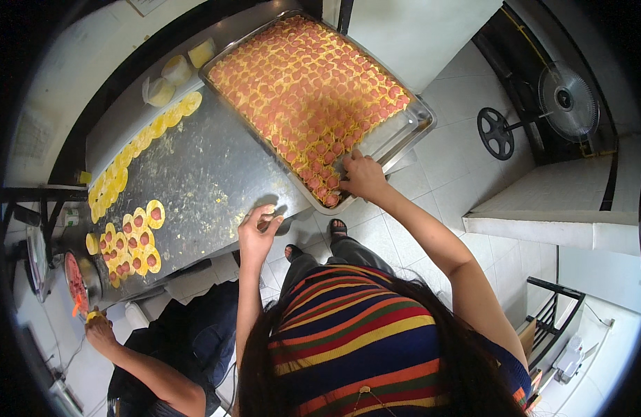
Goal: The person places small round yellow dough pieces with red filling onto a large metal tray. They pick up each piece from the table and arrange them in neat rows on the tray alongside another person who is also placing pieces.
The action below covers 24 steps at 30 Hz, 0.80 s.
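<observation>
A large metal tray (424,124) holds tightly packed rows of small open-topped dumplings (299,83) with pink filling and yellow wrappers. My right hand (364,177) reaches over its near right corner, thumb and fingers apart, fingertips at the last dumplings; nothing shows clearly in its grasp. Bare metal of the tray shows beside that hand. My left hand (256,233) hovers at the near edge of the steel worktable (202,167), fingers loosely bent and apart from the thumb, with nothing visible in it.
Round yellow wrappers topped with filling (136,240) lie at the table's left, with plain overlapping wrappers (143,139) along its back. Wrapper stacks (176,69) stand behind. A co-worker's hand (100,332) is beside a bowl of pink filling (76,281) with an orange utensil. A fan (567,97) stands right.
</observation>
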Each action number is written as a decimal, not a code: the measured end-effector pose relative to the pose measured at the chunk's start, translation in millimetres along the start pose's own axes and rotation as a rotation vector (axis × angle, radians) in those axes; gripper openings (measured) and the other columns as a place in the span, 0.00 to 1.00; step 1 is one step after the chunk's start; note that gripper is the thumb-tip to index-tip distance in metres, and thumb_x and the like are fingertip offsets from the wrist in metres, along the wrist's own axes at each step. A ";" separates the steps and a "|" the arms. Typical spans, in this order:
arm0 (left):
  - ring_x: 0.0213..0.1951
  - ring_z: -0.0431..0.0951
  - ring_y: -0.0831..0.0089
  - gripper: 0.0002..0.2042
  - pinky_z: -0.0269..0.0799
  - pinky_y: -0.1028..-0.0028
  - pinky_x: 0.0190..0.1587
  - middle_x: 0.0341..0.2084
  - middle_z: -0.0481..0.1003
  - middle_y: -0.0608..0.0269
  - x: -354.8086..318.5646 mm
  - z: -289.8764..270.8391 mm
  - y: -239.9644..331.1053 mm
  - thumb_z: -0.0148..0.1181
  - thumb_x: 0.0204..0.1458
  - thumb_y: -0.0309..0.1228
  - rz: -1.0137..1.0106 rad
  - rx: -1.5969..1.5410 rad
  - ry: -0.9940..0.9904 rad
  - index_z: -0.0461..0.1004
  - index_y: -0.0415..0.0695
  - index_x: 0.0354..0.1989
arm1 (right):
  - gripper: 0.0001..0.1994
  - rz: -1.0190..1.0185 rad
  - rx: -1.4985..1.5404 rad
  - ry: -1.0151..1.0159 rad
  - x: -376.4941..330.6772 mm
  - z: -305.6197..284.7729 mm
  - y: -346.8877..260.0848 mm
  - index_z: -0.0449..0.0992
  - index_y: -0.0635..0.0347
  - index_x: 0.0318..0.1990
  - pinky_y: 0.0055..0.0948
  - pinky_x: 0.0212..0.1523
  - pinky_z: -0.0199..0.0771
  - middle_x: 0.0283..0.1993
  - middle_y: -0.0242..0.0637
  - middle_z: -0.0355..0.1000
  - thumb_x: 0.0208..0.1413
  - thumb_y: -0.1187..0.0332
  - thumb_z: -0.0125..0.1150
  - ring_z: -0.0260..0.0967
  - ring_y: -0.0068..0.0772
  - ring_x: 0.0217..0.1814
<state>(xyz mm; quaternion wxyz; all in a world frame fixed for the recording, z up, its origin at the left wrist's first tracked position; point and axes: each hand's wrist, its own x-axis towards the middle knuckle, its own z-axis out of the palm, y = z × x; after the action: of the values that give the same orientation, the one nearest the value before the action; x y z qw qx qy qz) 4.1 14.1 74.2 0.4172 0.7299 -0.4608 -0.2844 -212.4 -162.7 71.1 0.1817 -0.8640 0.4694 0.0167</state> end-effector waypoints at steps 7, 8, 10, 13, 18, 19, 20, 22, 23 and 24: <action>0.33 0.78 0.69 0.15 0.75 0.73 0.36 0.33 0.76 0.55 2.0 0.6 0.7 0.66 0.42 0.25 0.017 0.032 0.008 0.75 0.39 0.40 | 0.20 -0.094 -0.012 -0.134 5.9 -4.3 9.2 0.74 0.61 0.34 0.39 0.39 0.72 0.40 0.46 0.68 0.36 0.56 0.67 0.70 0.47 0.41; 0.33 0.78 0.68 0.15 0.75 0.73 0.36 0.33 0.76 0.55 2.2 0.7 0.4 0.66 0.42 0.25 0.015 0.030 0.009 0.75 0.39 0.40 | 0.19 -0.106 -0.023 -0.173 6.9 -4.5 10.6 0.75 0.61 0.33 0.39 0.39 0.72 0.40 0.45 0.69 0.36 0.56 0.67 0.71 0.47 0.41; 0.33 0.78 0.68 0.15 0.75 0.73 0.36 0.33 0.76 0.54 2.5 0.7 -0.8 0.66 0.42 0.25 0.010 0.023 0.011 0.75 0.39 0.40 | 0.18 -0.136 -0.017 -0.224 6.5 -7.9 11.4 0.76 0.60 0.33 0.38 0.38 0.72 0.37 0.44 0.70 0.37 0.57 0.66 0.71 0.45 0.40; 0.33 0.78 0.67 0.15 0.75 0.73 0.36 0.33 0.76 0.53 2.1 -0.2 -1.3 0.66 0.42 0.26 0.011 0.032 0.009 0.75 0.39 0.40 | 0.16 -0.182 0.062 -0.245 6.5 -9.1 14.7 0.76 0.59 0.34 0.38 0.37 0.72 0.32 0.43 0.73 0.39 0.59 0.64 0.72 0.44 0.37; 0.34 0.79 0.68 0.15 0.75 0.74 0.37 0.33 0.76 0.53 3.3 -2.0 -9.1 0.66 0.42 0.25 0.003 0.014 0.012 0.75 0.38 0.40 | 0.13 -0.161 0.178 -0.297 9.4 -16.2 12.0 0.77 0.59 0.35 0.37 0.36 0.72 0.28 0.43 0.74 0.41 0.64 0.60 0.73 0.42 0.33; 0.34 0.79 0.68 0.15 0.75 0.74 0.37 0.33 0.76 0.53 3.3 -3.2 -8.1 0.66 0.42 0.25 0.006 0.009 0.013 0.74 0.38 0.40 | 0.12 -0.172 0.194 -0.278 9.9 -13.6 14.1 0.77 0.59 0.35 0.37 0.36 0.72 0.28 0.43 0.74 0.42 0.65 0.59 0.73 0.42 0.33; 0.34 0.79 0.68 0.15 0.75 0.74 0.38 0.34 0.76 0.53 3.0 -3.9 -8.5 0.66 0.42 0.24 0.001 -0.006 0.017 0.74 0.38 0.40 | 0.12 -0.184 0.210 -0.260 10.8 -12.2 15.2 0.77 0.59 0.35 0.37 0.36 0.72 0.28 0.43 0.74 0.42 0.65 0.59 0.73 0.43 0.33; 0.35 0.79 0.69 0.15 0.75 0.74 0.38 0.34 0.76 0.54 2.1 -6.1 -10.2 0.66 0.42 0.24 -0.009 -0.036 0.025 0.74 0.37 0.40 | 0.11 -0.162 0.188 -0.322 15.0 -15.5 14.4 0.77 0.60 0.33 0.37 0.36 0.72 0.29 0.44 0.74 0.42 0.66 0.57 0.73 0.44 0.33; 0.35 0.79 0.69 0.15 0.75 0.74 0.39 0.35 0.76 0.54 1.5 -7.5 -11.4 0.66 0.42 0.24 -0.013 -0.031 0.029 0.74 0.37 0.40 | 0.10 -0.151 0.177 -0.353 16.7 -17.3 13.3 0.77 0.60 0.32 0.37 0.36 0.72 0.29 0.45 0.74 0.42 0.67 0.56 0.73 0.45 0.34; 0.35 0.79 0.69 0.15 0.75 0.74 0.39 0.35 0.76 0.54 0.7 -9.0 -12.7 0.65 0.42 0.23 -0.017 -0.026 0.032 0.74 0.37 0.40 | 0.10 -0.170 0.171 -0.349 17.8 -15.5 14.2 0.77 0.61 0.32 0.37 0.36 0.72 0.29 0.45 0.74 0.42 0.68 0.55 0.73 0.45 0.33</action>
<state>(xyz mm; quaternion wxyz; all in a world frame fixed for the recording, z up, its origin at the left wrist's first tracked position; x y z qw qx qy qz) 17.1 19.4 67.5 0.4316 0.7328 -0.4442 -0.2820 -216.3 -189.1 77.7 0.3337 -0.8658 0.3559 0.1108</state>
